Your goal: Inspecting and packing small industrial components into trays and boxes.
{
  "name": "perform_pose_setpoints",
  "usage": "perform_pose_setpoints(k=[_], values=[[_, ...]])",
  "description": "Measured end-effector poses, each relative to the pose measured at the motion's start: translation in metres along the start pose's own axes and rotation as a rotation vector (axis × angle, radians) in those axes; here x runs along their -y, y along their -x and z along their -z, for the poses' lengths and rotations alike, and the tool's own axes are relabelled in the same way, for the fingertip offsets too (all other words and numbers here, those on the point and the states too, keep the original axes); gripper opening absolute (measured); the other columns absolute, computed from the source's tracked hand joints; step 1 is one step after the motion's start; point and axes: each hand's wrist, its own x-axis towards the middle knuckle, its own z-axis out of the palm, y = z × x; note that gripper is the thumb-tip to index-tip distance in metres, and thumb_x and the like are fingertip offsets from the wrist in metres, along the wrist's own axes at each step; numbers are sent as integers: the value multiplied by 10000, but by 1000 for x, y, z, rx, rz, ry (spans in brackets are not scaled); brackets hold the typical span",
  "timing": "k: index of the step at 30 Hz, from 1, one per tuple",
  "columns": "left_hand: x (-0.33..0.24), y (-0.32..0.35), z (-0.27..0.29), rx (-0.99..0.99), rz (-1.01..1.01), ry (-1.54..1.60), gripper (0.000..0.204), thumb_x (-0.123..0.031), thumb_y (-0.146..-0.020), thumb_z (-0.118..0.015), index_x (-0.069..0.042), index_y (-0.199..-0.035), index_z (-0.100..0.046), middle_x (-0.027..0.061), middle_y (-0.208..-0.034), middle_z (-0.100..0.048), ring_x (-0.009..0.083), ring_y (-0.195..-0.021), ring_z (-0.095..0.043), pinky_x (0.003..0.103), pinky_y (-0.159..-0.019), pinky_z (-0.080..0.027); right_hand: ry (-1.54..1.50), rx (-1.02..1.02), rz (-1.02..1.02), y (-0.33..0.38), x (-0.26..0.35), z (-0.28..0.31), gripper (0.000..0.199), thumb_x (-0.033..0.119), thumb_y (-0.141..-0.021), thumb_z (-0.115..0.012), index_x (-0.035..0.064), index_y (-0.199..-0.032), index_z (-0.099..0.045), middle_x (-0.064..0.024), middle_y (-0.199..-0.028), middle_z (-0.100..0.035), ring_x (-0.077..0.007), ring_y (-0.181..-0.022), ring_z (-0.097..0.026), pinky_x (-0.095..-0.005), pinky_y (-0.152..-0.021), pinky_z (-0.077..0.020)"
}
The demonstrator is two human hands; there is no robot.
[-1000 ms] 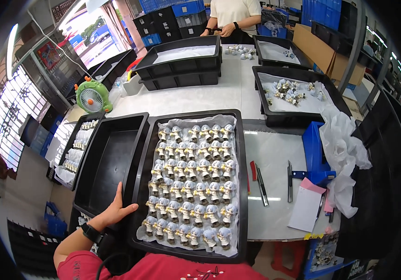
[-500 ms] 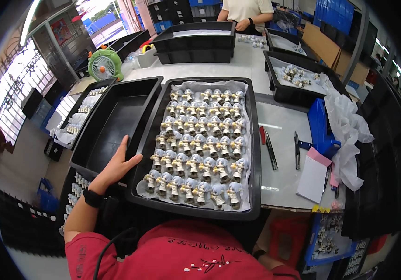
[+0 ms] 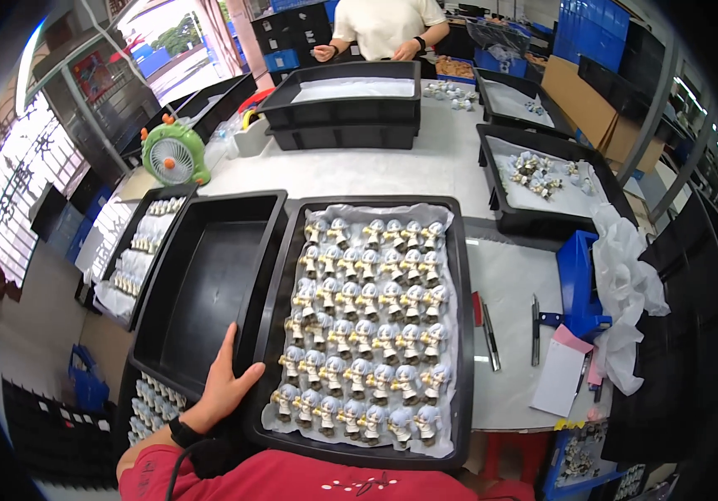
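Note:
My left hand (image 3: 227,384) rests at the near right edge of a deep black tray (image 3: 209,275). Its index finger is stretched out and its thumb spread apart; the other fingers are partly hidden. Beside it on the right lies a second black tray (image 3: 460,334), lined with white paper. Rows of small figurines (image 3: 362,332) with pale blue hair and white clothes stand on that lining. A dark band circles my left wrist. My right hand is out of sight.
Pens (image 3: 491,338), a notepad (image 3: 561,376), a blue holder (image 3: 580,288) and crumpled plastic (image 3: 626,292) lie on the right. A green fan (image 3: 172,154) stands far left. Stacked trays (image 3: 342,136) sit ahead, before a person (image 3: 386,29). Another tray (image 3: 501,196) holds loose figurines.
The whole scene sits lower in the picture. My left hand keeps its place at the tray's edge. Across the table, the person's hands have moved apart. My right wrist has left the view.

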Motion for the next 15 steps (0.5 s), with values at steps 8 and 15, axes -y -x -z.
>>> perform_pose_setpoints(k=[8,15], values=[[9,-5,-4,-52,-6,104,747,-219,-794,-664,37,-1369,-260,242,-1296,-442,294,-1209,-445,336,-998,-338,12,-2,-46,13,-36,-23,348,287,-881,-508,37,-1114,-572,-93,-1019,-624,-215,-874,-595,-374,-752,-472],[17,-21,0,15,-66,125,732,-323,-847,-599,45,-1372,-247,254,-1371,-349,313,-1271,-365,333,-1017,-309,-19,47,-160,121,-51,-27,344,274,-885,-515,17,-1104,-584,-115,-1011,-631,-225,-898,-606,-368,-738,-494]])
